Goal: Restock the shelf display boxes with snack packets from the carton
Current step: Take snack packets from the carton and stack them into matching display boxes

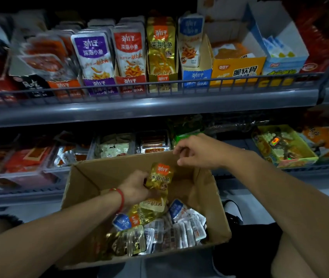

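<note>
We held a stack of gold packets in our left hand, fingers curled round it, just above the open carton. Our right hand hovered over the carton's far rim with fingers loosely curled and nothing in it. By our reckoning we were midway: the carton still carried a heap of loose packets, gold and blue-topped, on its floor. On the shelf above the carton, the gold display box stood fairly full, as did the purple box and red box left of it; the blue box to its right looked thinly stocked and probably needed more.

The packets and boxes read 劲仔 and 深海小鱼. Right of the blue box, a yellow box read QDY and 脆软骨. Writing further off was too blurred to read.
</note>
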The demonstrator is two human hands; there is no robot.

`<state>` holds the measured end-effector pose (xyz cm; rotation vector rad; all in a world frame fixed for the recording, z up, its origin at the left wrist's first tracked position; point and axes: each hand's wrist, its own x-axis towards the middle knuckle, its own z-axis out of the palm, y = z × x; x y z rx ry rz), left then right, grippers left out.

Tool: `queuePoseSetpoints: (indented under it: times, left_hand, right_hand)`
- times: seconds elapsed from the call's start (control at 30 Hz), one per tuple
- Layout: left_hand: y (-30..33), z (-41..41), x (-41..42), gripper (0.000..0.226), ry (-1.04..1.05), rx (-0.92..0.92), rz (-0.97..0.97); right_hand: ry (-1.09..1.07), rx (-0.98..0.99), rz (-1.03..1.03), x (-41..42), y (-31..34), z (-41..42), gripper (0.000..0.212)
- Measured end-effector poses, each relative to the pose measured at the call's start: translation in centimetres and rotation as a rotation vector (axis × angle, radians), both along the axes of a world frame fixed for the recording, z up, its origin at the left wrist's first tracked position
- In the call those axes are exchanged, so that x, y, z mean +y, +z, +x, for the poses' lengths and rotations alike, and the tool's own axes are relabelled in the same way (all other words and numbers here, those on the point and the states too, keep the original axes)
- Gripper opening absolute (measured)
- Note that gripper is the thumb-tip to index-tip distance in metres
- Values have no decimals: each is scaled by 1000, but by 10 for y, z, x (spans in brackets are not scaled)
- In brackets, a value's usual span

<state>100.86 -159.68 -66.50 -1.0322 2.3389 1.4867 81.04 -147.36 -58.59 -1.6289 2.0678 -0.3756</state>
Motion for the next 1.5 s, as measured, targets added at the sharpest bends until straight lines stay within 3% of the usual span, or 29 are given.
queuePoseSetpoints:
  times: [0.1,0.27,0.47,0.77,1.1,1.5]
  left_hand:
    - [40,2,-6,21,-58,116,-48]
    - [66,4,-20,17,-32,325,-207]
    - [88,11,-42,39,188,584,-411]
    - [111,23,-63,30,343,659,-513]
    - [121,38,-76,40,407,686,-557]
    - [126,45,-77,43,425,703,-529]
  right_hand:
    - [3,-48,-46,-3,1,9,34]
    - [-82,-94,-250,-2,24,19,8]
    - [-324,-78,-505,18,64,-3,9]
    - [-395,486,-833,-19,182,-31,26]
    - [-267,775,-590,-93,193,-44,27]
    - [-352,688,-385,-124,172,-47,32]
